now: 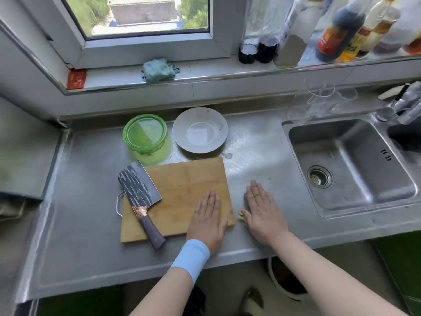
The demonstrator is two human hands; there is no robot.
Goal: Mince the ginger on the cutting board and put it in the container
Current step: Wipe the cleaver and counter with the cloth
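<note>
Left hand (208, 218) lies flat on the cutting board (182, 183); right hand (262, 210) flat on counter (262, 156), both empty.

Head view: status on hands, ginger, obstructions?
Left hand open, flat on cutting board. Right hand open, flat on counter. Ginger off board, beside right thumb. Cleaver lies untouched on board.

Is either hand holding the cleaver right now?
No: the cleaver lies untouched on the cutting board; the left hand and right hand rest flat away from it.
</note>
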